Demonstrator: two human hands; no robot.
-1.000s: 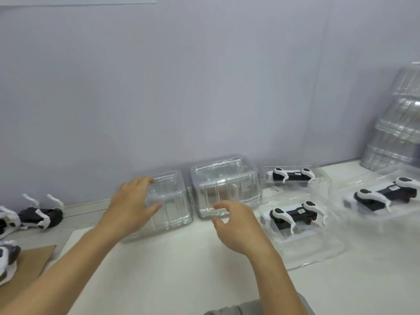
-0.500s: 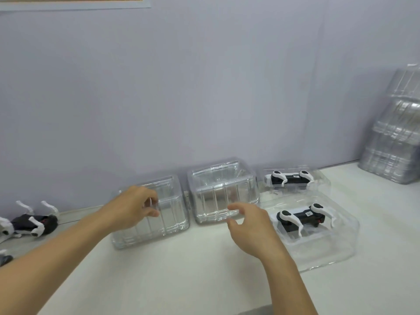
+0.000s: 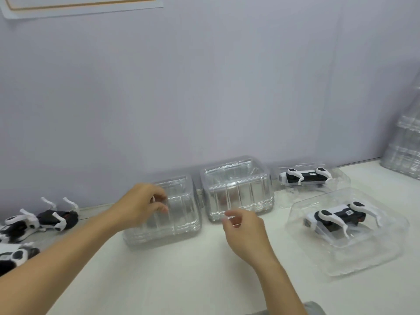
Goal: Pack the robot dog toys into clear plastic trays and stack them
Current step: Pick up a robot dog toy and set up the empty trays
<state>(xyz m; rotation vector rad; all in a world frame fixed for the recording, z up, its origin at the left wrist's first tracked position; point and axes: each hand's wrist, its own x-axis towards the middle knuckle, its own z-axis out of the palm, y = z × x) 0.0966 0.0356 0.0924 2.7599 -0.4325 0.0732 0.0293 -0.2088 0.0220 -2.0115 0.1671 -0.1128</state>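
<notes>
Head view: the left hand sits at centre left, its fingers curled over the near rim of the left tray stack and pinching it. The right hand hangs just below the middle tray stack, fingers loosely curled with thumb and forefinger near each other; it holds nothing that can be made out. Both stacks stand side by side at the wall, mid-frame. To the right, one dog lies in a tray by the wall, and a second dog lies in a nearer tray at lower right. Loose dogs lie at the left edge. More clear trays lean at the far right edge. All rest on a white table.
</notes>
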